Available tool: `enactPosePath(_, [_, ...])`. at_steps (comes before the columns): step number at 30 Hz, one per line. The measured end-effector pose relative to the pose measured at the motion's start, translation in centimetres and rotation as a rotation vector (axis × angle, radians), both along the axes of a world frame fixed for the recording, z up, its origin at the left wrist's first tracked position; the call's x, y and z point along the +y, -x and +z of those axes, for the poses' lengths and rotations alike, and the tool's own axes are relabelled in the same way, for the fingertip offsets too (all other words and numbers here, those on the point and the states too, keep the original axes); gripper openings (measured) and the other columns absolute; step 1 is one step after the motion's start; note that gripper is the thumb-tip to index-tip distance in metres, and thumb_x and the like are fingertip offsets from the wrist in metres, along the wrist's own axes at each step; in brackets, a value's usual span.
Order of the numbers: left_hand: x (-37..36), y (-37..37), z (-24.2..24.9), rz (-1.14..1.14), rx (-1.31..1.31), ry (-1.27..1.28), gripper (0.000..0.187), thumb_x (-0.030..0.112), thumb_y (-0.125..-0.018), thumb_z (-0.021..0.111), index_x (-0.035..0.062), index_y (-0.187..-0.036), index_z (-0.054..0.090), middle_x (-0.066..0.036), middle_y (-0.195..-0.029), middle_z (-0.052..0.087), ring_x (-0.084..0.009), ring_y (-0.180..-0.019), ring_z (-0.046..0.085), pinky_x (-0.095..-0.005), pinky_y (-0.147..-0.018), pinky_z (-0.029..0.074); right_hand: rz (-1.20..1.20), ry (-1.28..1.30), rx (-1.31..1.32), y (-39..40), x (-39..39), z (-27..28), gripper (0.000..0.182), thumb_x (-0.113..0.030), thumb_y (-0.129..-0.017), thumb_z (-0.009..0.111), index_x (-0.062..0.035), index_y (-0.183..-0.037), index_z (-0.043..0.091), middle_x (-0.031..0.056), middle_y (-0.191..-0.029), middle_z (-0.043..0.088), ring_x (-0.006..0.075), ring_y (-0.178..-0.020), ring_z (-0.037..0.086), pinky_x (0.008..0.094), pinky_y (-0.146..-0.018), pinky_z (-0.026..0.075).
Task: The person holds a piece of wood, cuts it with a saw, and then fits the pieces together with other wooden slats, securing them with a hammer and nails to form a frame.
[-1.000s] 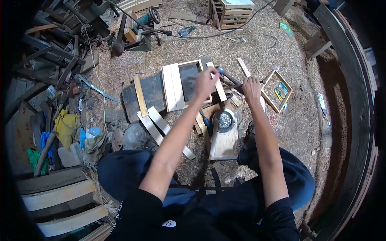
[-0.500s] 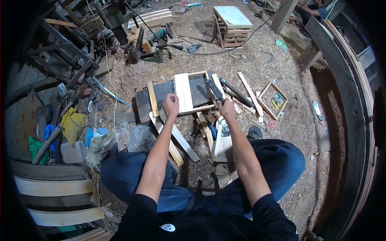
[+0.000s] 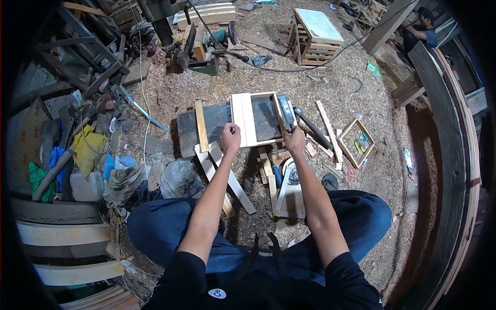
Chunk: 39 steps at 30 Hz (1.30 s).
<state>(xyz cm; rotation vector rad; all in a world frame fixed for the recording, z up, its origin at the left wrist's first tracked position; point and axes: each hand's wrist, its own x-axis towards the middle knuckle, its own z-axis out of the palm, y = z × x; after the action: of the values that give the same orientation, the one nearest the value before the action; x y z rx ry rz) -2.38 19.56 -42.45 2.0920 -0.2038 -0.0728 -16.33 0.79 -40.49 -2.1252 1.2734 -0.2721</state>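
Note:
A rectangular wooden frame (image 3: 264, 141) lies on a dark board (image 3: 186, 124), with pale slats (image 3: 244, 116) across its left part. My left hand (image 3: 230, 138) is closed beside the left edge of the slats, fingertips curled together; I cannot tell what is pinched in them. At the frame's right end, my right hand (image 3: 295, 140) grips a flat metal tool (image 3: 285, 109) by its dark lower end. The tool's broad, shiny face points away from me, along the frame's right side. A loose wooden strip (image 3: 201, 125) rests on the board to the left.
A dark rod-like tool (image 3: 313, 128) and a smaller wooden frame (image 3: 356, 143) lie to the right. Wood offcuts (image 3: 232, 178) sit before my knees. Farther off stand a slatted crate (image 3: 315, 39) and a machine (image 3: 206, 49) with a cable. A person (image 3: 421, 33) sits at the upper right.
The metal tool in my right hand has turned, from a dark side to its shiny face, and now lies more upright along the frame. My left hand stays by the slats. The view has shifted slightly.

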Motion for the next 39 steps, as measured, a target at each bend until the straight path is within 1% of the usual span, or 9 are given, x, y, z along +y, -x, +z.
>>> enactPosePath(14, [-0.5,-2.4,-1.4,0.029,0.032,0.083,0.018,0.019,-0.085,0.063,0.0029,-0.093,0.062,-0.012,-0.086,0.068,-0.0249,-0.080,0.067,-0.0341,-0.075,0.050,-0.007,-0.006,-0.042,-4.0,-2.5,-0.9,0.025,-0.023,-0.078,0.067,-0.0015,-0.090,0.061,0.0240,-0.088,0.065,0.0425,-0.087,0.062,0.0483,-0.078,0.048])
enactPosePath(16, [-0.4,-2.4,-0.8,0.009,0.066,0.009,0.014,0.012,-0.087,0.064,0.0004,-0.094,0.060,-0.009,-0.086,0.069,-0.0134,-0.082,0.065,-0.0290,-0.074,0.049,0.007,0.013,-0.060,-3.8,-2.3,-0.7,0.024,-0.021,-0.079,0.067,-0.0001,-0.090,0.061,0.0242,-0.086,0.066,0.0423,-0.085,0.063,0.0493,-0.077,0.048])
enactPosePath(19, [-0.4,-2.4,-0.3,0.005,0.076,0.072,0.016,0.013,-0.087,0.065,0.0000,-0.095,0.061,-0.009,-0.086,0.069,-0.0149,-0.081,0.066,-0.0291,-0.074,0.050,-0.009,0.016,-0.055,-3.4,-2.1,-0.3,0.026,-0.023,-0.082,0.068,0.0016,-0.089,0.061,0.0237,-0.085,0.065,0.0410,-0.084,0.063,0.0484,-0.077,0.049])
enactPosePath(22, [-0.2,-2.2,0.0,0.008,0.072,0.077,0.017,0.014,-0.086,0.066,-0.0001,-0.096,0.063,-0.009,-0.086,0.069,-0.0160,-0.081,0.066,-0.0299,-0.074,0.051,0.063,0.119,-0.103,-2.5,-2.0,-1.4,0.030,-0.026,-0.084,0.067,0.0025,-0.087,0.061,0.0232,-0.087,0.063,0.0396,-0.086,0.061,0.0469,-0.079,0.048])
enactPosePath(24, [0.4,-2.0,0.0,0.002,0.030,0.077,0.017,0.014,-0.085,0.067,0.0000,-0.095,0.064,-0.009,-0.085,0.070,-0.0165,-0.080,0.066,-0.0300,-0.074,0.051,0.026,0.625,-0.289,-2.0,-1.3,-1.1,0.034,-0.031,-0.086,0.065,0.0026,-0.085,0.060,0.0228,-0.089,0.061,0.0386,-0.087,0.059,0.0460,-0.080,0.046])
enactPosePath(25, [0.7,-1.9,-0.1,-0.009,-0.011,0.073,0.018,0.015,-0.085,0.068,0.0001,-0.094,0.065,-0.009,-0.085,0.070,-0.0169,-0.080,0.066,-0.0302,-0.074,0.051,0.034,0.627,-0.290,-1.7,-0.9,-0.4,0.034,-0.031,-0.086,0.065,0.0026,-0.085,0.060,0.0228,-0.089,0.061,0.0386,-0.087,0.059,0.0460,-0.080,0.046])
enactPosePath(28, [1.6,-1.4,0.1,-0.030,0.030,0.096,0.018,0.016,-0.084,0.069,0.0001,-0.092,0.067,-0.009,-0.084,0.070,-0.0165,-0.080,0.067,-0.0295,-0.074,0.051,0.031,0.049,-0.146,-0.7,1.0,2.6,0.039,-0.038,-0.088,0.060,0.0014,-0.086,0.060,0.0219,-0.083,0.065,0.0396,-0.082,0.062,0.0476,-0.075,0.047])
enactPosePath(37, [3.1,0.8,1.7,-0.169,0.002,0.134,0.019,0.016,-0.082,0.069,0.0027,-0.095,0.069,-0.009,-0.081,0.071,-0.0160,-0.072,0.066,-0.0297,-0.069,0.052,0.112,-0.011,-0.195,-0.6,5.7,-0.2,0.032,-0.029,-0.082,0.062,0.0033,-0.082,0.059,0.0211,-0.073,0.065,0.0382,-0.073,0.065,0.0457,-0.069,0.049])
enactPosePath(39, [3.3,0.7,2.0,-0.272,0.123,0.101,0.020,0.014,-0.086,0.067,-0.0024,-0.098,0.067,-0.008,-0.086,0.070,-0.0128,-0.079,0.066,-0.0265,-0.072,0.052,0.198,-0.081,-0.184,0.0,6.0,-0.3,0.032,-0.028,-0.084,0.058,0.0035,-0.087,0.061,0.0276,-0.082,0.065,0.0449,-0.083,0.063,0.0505,-0.076,0.049])
